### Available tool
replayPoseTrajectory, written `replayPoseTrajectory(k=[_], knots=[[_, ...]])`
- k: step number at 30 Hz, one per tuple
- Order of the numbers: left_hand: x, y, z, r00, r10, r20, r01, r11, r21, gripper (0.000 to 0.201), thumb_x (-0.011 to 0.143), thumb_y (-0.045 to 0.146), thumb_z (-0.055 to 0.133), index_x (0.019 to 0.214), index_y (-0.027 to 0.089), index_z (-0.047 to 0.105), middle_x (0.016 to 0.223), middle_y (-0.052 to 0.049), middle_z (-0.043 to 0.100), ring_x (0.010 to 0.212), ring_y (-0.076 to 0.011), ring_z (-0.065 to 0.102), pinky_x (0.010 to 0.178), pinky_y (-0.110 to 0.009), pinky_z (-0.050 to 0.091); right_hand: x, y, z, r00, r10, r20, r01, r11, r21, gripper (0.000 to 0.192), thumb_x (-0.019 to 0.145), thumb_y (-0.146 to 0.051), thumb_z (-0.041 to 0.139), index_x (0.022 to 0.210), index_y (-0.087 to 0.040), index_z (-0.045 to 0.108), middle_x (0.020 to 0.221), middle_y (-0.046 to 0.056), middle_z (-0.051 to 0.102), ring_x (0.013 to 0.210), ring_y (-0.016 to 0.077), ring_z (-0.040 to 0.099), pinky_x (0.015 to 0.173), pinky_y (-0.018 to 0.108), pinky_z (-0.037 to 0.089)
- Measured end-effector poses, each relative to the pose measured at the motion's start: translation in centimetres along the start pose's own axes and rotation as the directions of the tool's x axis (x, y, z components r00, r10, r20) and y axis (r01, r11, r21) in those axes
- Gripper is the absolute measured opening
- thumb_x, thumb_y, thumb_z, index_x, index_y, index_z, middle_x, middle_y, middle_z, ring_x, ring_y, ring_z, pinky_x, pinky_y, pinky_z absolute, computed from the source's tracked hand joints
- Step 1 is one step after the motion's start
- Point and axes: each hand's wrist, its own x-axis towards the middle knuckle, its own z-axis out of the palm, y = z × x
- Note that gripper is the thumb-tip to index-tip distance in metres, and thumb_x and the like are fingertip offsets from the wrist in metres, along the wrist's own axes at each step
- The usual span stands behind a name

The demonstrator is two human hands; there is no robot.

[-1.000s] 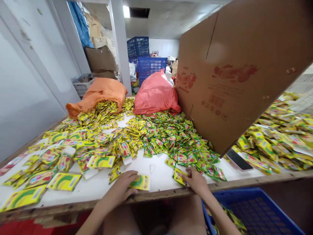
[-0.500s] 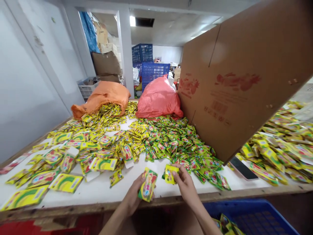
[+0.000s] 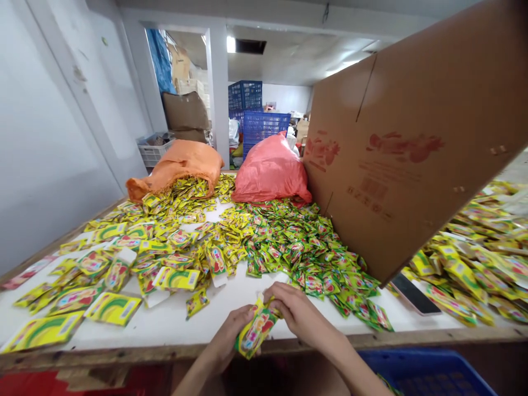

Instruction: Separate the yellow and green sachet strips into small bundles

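Observation:
My left hand [image 3: 231, 333] is closed around a small yellow-green printed box [image 3: 256, 330], which it holds tilted over the table's front edge. My right hand [image 3: 291, 308] reaches across to the upper end of this box, fingers curled and pinched there. A bit of yellow-green sachet [image 3: 277, 312] shows under the right fingers; most of it is hidden. Just beyond the hands spreads a heap of small green sachets [image 3: 289, 242]. On the left lie several flat yellow boxes [image 3: 112, 308], and one with its white flap up [image 3: 117, 269].
An orange sack [image 3: 181, 159] spills yellow sachets at the back left, beside a red sack [image 3: 272, 170]. A big cardboard carton [image 3: 396, 154] leans over the right side. Near it lies a phone [image 3: 414, 294]. Below the table edge stands a blue crate [image 3: 429, 363].
My right hand has moved left with the yellow sachet, from beside the box to its upper end. The left hand still holds the box, now tilted more. The view has shifted slightly.

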Motion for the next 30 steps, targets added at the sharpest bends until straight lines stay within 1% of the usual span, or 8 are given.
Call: replayPoseTrajectory(k=[2, 5, 10, 14, 18, 22, 26, 30], knots=[[0.1, 0.0, 0.1, 1.0, -0.003, -0.005, 0.003, 1.0, -0.009, 0.033, 0.081, 0.041, 0.05, 0.087, 0.01, 0.059, 0.068, -0.006, 0.062, 0.052, -0.0136, 0.058, 0.046, -0.024, 0.047, 0.4, 0.0, 0.1, 0.999, 0.045, -0.014, -0.044, 0.999, 0.028, 0.019, 0.083, -0.014, 0.044, 0.097, -0.023, 0.052, 0.084, 0.001, 0.058, 0.078, 0.0155, 0.054, 0.07, 0.025, 0.042], [0.3, 0.2, 0.1, 1.0, 0.0, -0.017, 0.0, 0.999, -0.046, 0.035, 0.081, 0.042, 0.049, 0.091, 0.01, 0.058, 0.069, -0.007, 0.064, 0.051, -0.0147, 0.059, 0.047, -0.025, 0.047, 1.0, 0.8, 1.0, 0.974, 0.115, -0.194, -0.103, 0.992, 0.068, 0.028, 0.08, -0.016, 0.052, 0.106, -0.023, 0.046, 0.087, 0.001, 0.058, 0.078, 0.0156, 0.054, 0.07, 0.026, 0.043], [0.7, -0.3, -0.7, 0.994, -0.109, -0.007, 0.106, 0.981, -0.165, 0.045, 0.082, 0.048, 0.041, 0.087, 0.007, 0.059, 0.07, -0.012, 0.067, 0.05, -0.016, 0.061, 0.049, -0.026, 0.047, 1.5, 2.4, 2.3, 0.949, -0.069, -0.307, 0.082, 0.996, 0.029, 0.015, 0.084, -0.018, 0.049, 0.099, -0.022, 0.05, 0.094, 0.004, 0.057, 0.087, 0.0165, 0.054, 0.074, 0.027, 0.043], [0.8, -1.2, -1.2, 0.989, -0.15, 0.013, 0.149, 0.96, -0.236, 0.048, 0.083, 0.048, 0.037, 0.086, 0.007, 0.06, 0.068, -0.013, 0.068, 0.049, -0.0165, 0.061, 0.047, -0.026, 0.046, 1.1, 2.1, 3.0, 0.954, -0.082, -0.289, 0.086, 0.996, 0.003, 0.013, 0.081, -0.021, 0.055, 0.093, -0.022, 0.053, 0.086, 0.003, 0.059, 0.082, 0.017, 0.054, 0.072, 0.028, 0.043], [1.1, -1.4, -0.8, 0.999, -0.025, -0.03, 0.018, 0.974, -0.225, 0.041, 0.083, 0.045, 0.043, 0.098, 0.009, 0.057, 0.075, -0.011, 0.067, 0.055, -0.0166, 0.061, 0.052, -0.028, 0.048, 0.8, 1.3, 3.2, 0.926, 0.045, -0.375, -0.051, 0.999, -0.008, 0.015, 0.079, -0.024, 0.057, 0.094, -0.022, 0.055, 0.088, 0.004, 0.058, 0.084, 0.0189, 0.053, 0.074, 0.031, 0.042], [1.9, -1.3, -0.7, 0.99, 0.137, 0.013, -0.135, 0.983, -0.127, 0.043, 0.077, 0.044, 0.056, 0.105, 0.012, 0.055, 0.083, -0.01, 0.066, 0.061, -0.0165, 0.061, 0.057, -0.028, 0.047, 0.9, 1.1, 3.1, 0.879, 0.081, -0.47, -0.153, 0.981, -0.118, 0.017, 0.079, -0.027, 0.057, 0.095, -0.023, 0.055, 0.099, 0.006, 0.054, 0.097, 0.0227, 0.046, 0.084, 0.037, 0.036], [2.8, -1.5, -1.1, 0.976, 0.216, 0.01, -0.216, 0.971, 0.104, 0.04, 0.068, 0.029, 0.069, 0.102, 0.014, 0.056, 0.086, -0.004, 0.065, 0.076, -0.0172, 0.058, 0.069, -0.027, 0.044, 1.0, 1.3, 3.6, 0.899, 0.077, -0.431, -0.17, 0.969, -0.18, 0.006, 0.079, -0.026, 0.057, 0.084, -0.022, 0.057, 0.099, 0.005, 0.053, 0.096, 0.0229, 0.045, 0.083, 0.037, 0.035], [3.5, -1.7, -1.5, 0.954, 0.299, -0.019, -0.289, 0.935, 0.207, 0.035, 0.068, 0.026, 0.068, 0.099, 0.015, 0.057, 0.089, -0.003, 0.063, 0.084, -0.0194, 0.055, 0.076, -0.029, 0.043, 1.2, 1.6, 4.3, 0.909, 0.042, -0.416, -0.145, 0.965, -0.22, 0.003, 0.081, -0.024, 0.054, 0.083, -0.022, 0.055, 0.095, 0.004, 0.054, 0.094, 0.0218, 0.046, 0.08, 0.035, 0.035]])
